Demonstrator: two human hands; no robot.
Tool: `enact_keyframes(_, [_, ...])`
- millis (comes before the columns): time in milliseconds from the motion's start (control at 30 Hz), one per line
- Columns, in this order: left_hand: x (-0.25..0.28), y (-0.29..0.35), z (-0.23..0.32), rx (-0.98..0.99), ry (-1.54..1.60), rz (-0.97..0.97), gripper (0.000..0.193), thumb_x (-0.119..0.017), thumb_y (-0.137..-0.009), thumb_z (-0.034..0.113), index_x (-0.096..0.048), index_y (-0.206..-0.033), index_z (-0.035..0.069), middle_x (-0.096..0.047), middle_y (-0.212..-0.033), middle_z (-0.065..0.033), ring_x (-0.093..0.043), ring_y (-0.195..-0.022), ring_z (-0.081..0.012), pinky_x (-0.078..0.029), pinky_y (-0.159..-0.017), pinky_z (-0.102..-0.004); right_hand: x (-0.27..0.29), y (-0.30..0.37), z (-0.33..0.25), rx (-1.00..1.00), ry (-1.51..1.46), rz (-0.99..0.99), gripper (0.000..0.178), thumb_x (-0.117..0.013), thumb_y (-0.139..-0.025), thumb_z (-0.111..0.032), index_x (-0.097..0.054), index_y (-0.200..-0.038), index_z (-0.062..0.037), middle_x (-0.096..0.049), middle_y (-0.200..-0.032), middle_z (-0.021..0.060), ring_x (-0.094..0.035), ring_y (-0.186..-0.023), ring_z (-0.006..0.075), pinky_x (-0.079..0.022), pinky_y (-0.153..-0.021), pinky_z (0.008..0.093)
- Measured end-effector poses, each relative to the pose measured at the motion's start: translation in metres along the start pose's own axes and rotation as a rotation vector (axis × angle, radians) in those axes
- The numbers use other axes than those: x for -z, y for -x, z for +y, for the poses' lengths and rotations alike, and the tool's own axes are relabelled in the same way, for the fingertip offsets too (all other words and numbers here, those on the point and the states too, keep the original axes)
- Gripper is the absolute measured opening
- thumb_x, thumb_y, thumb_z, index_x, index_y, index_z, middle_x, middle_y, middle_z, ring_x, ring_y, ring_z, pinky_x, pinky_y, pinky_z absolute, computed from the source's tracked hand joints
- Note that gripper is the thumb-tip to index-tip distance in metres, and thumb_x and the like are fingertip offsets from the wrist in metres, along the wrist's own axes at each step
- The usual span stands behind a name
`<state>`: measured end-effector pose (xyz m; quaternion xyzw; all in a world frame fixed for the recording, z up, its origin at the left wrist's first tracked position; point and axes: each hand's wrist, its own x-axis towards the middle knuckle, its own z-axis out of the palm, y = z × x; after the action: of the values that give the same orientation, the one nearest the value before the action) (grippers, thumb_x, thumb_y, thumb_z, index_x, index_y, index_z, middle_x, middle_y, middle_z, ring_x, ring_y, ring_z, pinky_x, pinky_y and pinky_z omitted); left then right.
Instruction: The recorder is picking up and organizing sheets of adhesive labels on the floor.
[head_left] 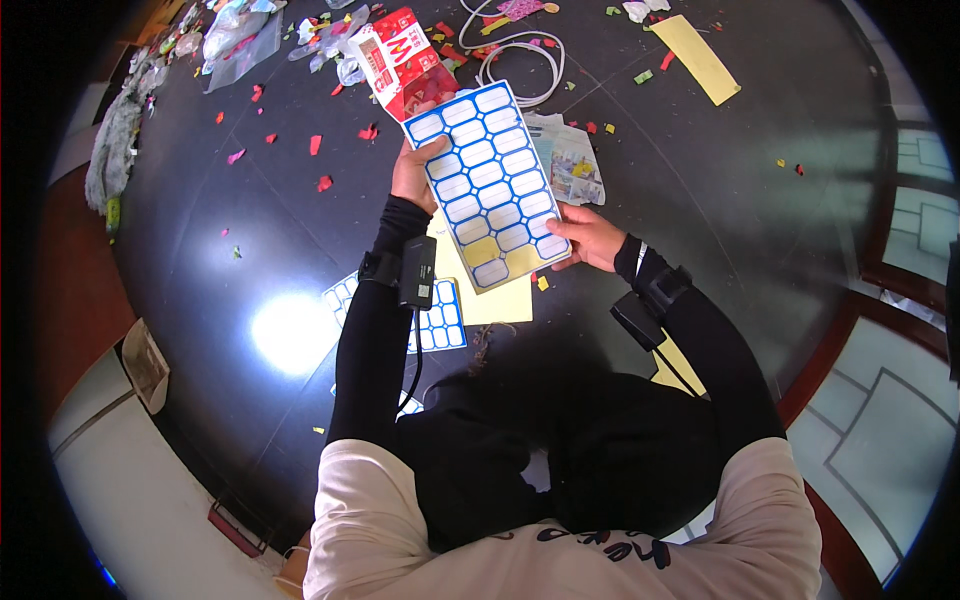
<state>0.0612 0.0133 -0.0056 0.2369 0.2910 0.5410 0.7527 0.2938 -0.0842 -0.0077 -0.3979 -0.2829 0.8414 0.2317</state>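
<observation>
Between my two hands is a sheet of blue-bordered blank stickers [491, 172], tilted above the dark floor. My left hand [412, 176] grips its upper left edge, thumb on the front and fingers behind. My right hand [592, 240] pinches the lower right edge, thumb on top. Near the bottom of the sheet, yellow backing shows where stickers are gone. Just beyond my left hand is a red and white package [408, 58]; whether those fingers touch it I cannot tell. Below the sheet lie a yellow paper [505, 305] and another sticker sheet [445, 325], partly hidden by my left forearm.
Torn paper scraps [316, 145] are strewn across the floor [700, 200]. A coiled white cable [555, 75], a printed paper piece [575, 165] and a yellow strip [697, 60] lie farther off. Clear plastic bags [240, 40] sit at the far left. Glass-panelled doors [880, 420] stand right.
</observation>
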Motion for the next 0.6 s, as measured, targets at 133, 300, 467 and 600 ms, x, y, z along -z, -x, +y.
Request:
enact_keyframes(133, [0.001, 0.0, 0.0, -0.019, 0.001, 0.034, 0.052, -0.043, -0.074, -0.007, -0.032, -0.124, 0.007, -0.041, -0.125, -0.0133, -0.043, -0.112, -0.032, -0.038, -0.091, -0.0426, 0.002, 0.003, 0.0, -0.088, 0.118, -0.01, 0.031, -0.042, -0.089, -0.017, -0.039, -0.117, -0.0074, -0.055, -0.104, 0.0076, -0.06, -0.082, 0.0169, -0.051, -0.062, 0.0243])
enact_keyframes(300, [-0.01, -0.001, 0.003, 0.058, -0.036, 0.115, 0.044, -0.043, -0.076, -0.005, -0.037, -0.119, 0.005, -0.046, -0.119, -0.0121, -0.048, -0.106, -0.0282, -0.041, -0.089, -0.0393, 0.003, -0.001, -0.002, -0.078, 0.145, -0.069, 0.032, -0.043, -0.088, -0.016, -0.038, -0.117, -0.0032, -0.053, -0.106, 0.0099, -0.059, -0.086, 0.0209, -0.052, -0.071, 0.029])
enact_keyframes(467, [0.002, -0.004, 0.006, 0.042, -0.117, 0.109, 0.04, -0.04, -0.08, -0.003, -0.036, -0.119, 0.004, -0.048, -0.117, -0.0108, -0.048, -0.106, -0.0274, -0.041, -0.089, -0.0382, 0.0, -0.012, 0.001, -0.137, 0.231, -0.072, 0.031, -0.045, -0.087, -0.017, -0.041, -0.116, -0.0041, -0.052, -0.106, 0.0068, -0.054, -0.094, 0.0164, -0.05, -0.074, 0.0295])
enact_keyframes(600, [-0.007, -0.004, 0.002, 0.114, -0.149, 0.042, 0.036, -0.044, -0.081, -0.002, -0.037, -0.116, 0.008, -0.048, -0.115, -0.0119, -0.051, -0.101, -0.0254, -0.045, -0.083, -0.0363, 0.013, -0.019, -0.004, 0.079, 0.073, 0.051, 0.036, -0.047, -0.087, -0.027, -0.041, -0.117, -0.0084, -0.052, -0.103, 0.0011, -0.053, -0.091, 0.012, -0.047, -0.074, 0.0283])
